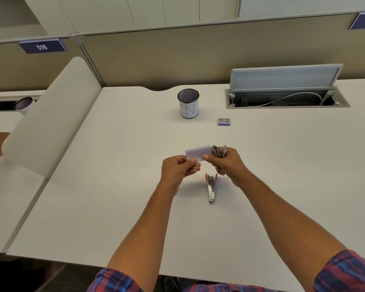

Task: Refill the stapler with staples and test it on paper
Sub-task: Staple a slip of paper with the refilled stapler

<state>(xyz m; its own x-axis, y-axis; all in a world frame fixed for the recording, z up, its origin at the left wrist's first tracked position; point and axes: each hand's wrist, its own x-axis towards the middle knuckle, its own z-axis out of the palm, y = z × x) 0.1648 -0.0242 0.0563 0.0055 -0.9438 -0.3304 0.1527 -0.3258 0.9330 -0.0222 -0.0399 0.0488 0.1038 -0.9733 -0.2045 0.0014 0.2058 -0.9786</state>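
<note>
Two hands meet above the white desk [122,207], and the whole coming move turns on how they face each other. Our right hand [227,163] is closed around the body of a stapler [218,151], held in the air with its metal head sticking up and away from us, out past the knuckles. Our left hand [178,168] pinches a small slip of white paper [198,152] between thumb and fingertips, its long axis running sideways so the free end reaches toward the stapler's head. The right thumb seems to touch the paper's near edge as well; whether the slip already sits inside the mouth we cannot tell, since the fingers cover that spot.

Taking the stapler as our landmark: the paper lies just to its left, touching or nearly so. Directly on our side of it, flat on the desk below the right hand, rests a narrow metal piece with pink ends [211,187], its long axis pointing from us toward the stapler; it looks like a staple remover or a second small stapler. Beyond it, well apart and slightly right, sits the small box of staples [224,122]. Farther off to the left stands a mesh pen cup [188,103].

We judge this to be the test: the left hand feeds rightward, the right squeezes.
</note>
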